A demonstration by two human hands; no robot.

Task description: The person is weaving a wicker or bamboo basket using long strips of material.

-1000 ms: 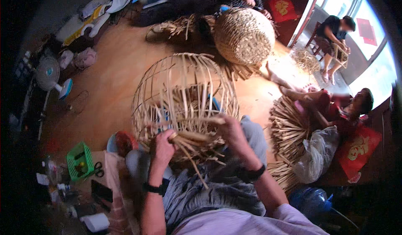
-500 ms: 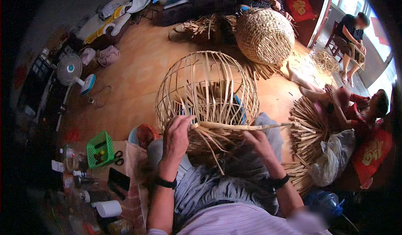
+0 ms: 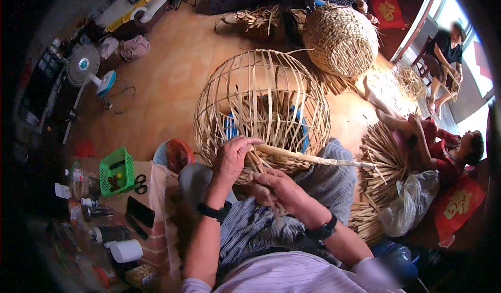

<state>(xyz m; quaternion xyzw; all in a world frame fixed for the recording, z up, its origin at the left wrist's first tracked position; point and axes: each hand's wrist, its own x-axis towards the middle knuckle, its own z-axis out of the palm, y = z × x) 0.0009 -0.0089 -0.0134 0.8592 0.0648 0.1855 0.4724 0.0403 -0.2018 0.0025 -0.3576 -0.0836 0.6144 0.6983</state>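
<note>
Fingers of the left hand (image 3: 229, 160) grip a long strip (image 3: 318, 159); right hand (image 3: 279, 188) clasps thinner strips (image 3: 255, 161); basket frame (image 3: 254, 100) sits just ahead of both; green basket (image 3: 127, 182), left, contains one round yellow-green item (image 3: 119, 175) and dark pieces (image 3: 112, 182).

The left hand (image 3: 231, 158) holds one end of a long pale strip (image 3: 313, 159) at the near side of a round basket frame (image 3: 252, 100). The right hand (image 3: 279, 188), slightly nearer, grips thin strands (image 3: 254, 161). A woven basket (image 3: 342, 40) sits far right, a fan (image 3: 83, 65) far left.
</note>
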